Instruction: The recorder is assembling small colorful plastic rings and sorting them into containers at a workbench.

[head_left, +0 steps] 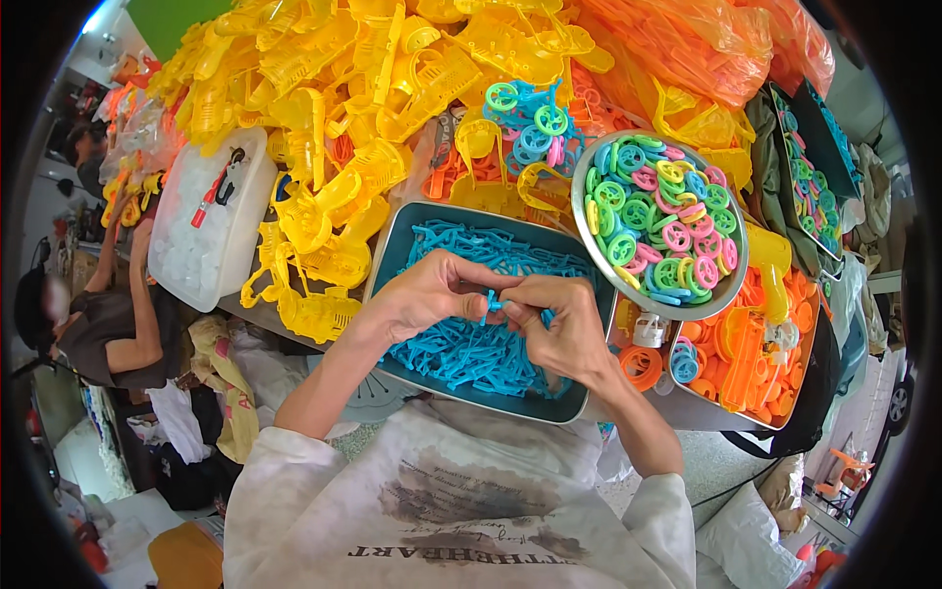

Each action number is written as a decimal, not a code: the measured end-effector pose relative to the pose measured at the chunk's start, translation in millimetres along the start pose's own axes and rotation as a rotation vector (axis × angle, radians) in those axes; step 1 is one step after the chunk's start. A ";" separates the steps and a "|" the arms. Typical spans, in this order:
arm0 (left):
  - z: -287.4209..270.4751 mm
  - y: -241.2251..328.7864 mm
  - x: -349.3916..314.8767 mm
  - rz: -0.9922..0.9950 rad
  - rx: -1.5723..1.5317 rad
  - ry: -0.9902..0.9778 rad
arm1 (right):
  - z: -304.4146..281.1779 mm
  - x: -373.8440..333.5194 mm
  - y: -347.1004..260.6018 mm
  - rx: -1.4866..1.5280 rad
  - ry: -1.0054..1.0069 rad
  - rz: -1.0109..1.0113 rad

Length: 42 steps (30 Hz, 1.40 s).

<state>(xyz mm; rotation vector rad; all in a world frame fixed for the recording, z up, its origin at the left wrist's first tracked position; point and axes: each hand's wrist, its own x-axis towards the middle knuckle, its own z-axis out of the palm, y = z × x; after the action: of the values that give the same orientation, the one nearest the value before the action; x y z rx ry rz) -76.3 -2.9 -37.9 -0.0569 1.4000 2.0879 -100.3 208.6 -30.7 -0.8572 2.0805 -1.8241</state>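
Both my hands meet over a dark metal tray [491, 401] filled with thin blue plastic parts [461, 358]. Between my fingertips is a small blue plastic piece [493, 302], pinched from both sides. My left hand [437, 290] grips it with thumb and forefinger, and my right hand [559, 319] closes on its other side. The fingers partly cover the piece, so its full shape is hidden. Right of the tray, a round metal bowl [586, 221] is heaped with small spoked plastic wheels [677, 236] in pink, green, blue and yellow.
Yellow plastic parts [343, 88] pile up behind the tray. A white tub [196, 216] with red-handled cutters [211, 201] stands at left. An orange-filled tray [756, 363] sits at right, below orange plastic bags [687, 49]. Another person [123, 314] works at far left.
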 end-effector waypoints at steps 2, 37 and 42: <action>0.2 -0.4 2.4 0.001 -0.010 0.014 | -2.4 2.0 -0.6 0.012 -0.015 0.011; 73.1 81.5 104.3 0.904 1.384 0.333 | 1.1 6.0 21.3 0.319 -0.091 0.174; 75.2 92.8 130.9 0.691 1.680 0.284 | -4.1 9.7 8.9 0.505 -0.099 0.292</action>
<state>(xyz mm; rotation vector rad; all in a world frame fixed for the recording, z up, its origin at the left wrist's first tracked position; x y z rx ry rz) -207.5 98.7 24.3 0.9130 3.1516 0.6166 -112.6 206.8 -36.6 -0.4701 1.4833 -1.9583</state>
